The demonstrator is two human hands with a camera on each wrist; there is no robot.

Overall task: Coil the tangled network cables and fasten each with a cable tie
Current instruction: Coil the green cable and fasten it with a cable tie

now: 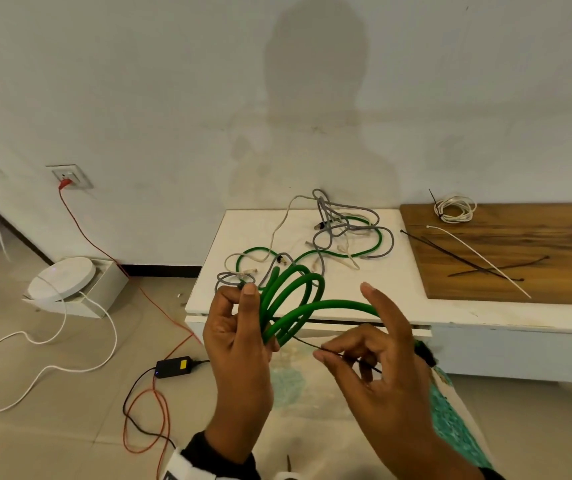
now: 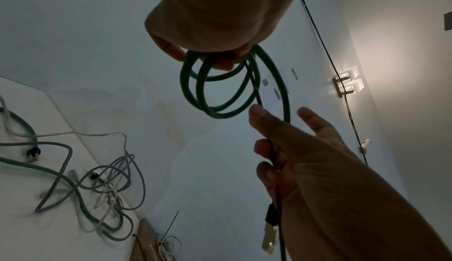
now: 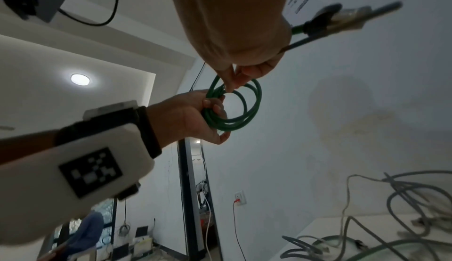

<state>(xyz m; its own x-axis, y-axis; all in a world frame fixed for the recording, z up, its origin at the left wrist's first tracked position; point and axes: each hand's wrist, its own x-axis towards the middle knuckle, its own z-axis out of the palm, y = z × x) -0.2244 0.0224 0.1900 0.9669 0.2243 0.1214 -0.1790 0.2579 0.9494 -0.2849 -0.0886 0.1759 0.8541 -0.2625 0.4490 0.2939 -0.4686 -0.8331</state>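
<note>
White wall and tiled floor form the background; a low white counter point(image 1: 312, 306) stands against the wall. Held above the counter's front edge, the green coil point(image 1: 291, 306) consists of several loops of green network cable. The left hand point(image 1: 239, 337) grips the gathered loops at one side, fingers curled around them and thumb upright. A black cable tie point(image 1: 333, 353) runs from the bundle at the left hand across to the right hand point(image 1: 378, 358), which pinches it between thumb and forefinger while the other fingers stand loosely extended. The coil's plug end point(image 2: 270, 234) hangs beside the right wrist in the left wrist view.

On the counter behind the hands lies the tangled cables point(image 1: 333, 237) group: grey, cream and a second green cable intertwined, with connectors showing. To the right, a wooden board point(image 1: 519, 271) rests on the counter. It carries a tied white coil point(image 1: 454, 207) at its far corner, plus loose black ties point(image 1: 478, 265) crossed with one white tie point(image 1: 478, 254).

On the floor at left stand a round white device point(image 1: 63, 278) on a box, a black power adapter point(image 1: 173, 366) and trailing white, red and black leads.
</note>
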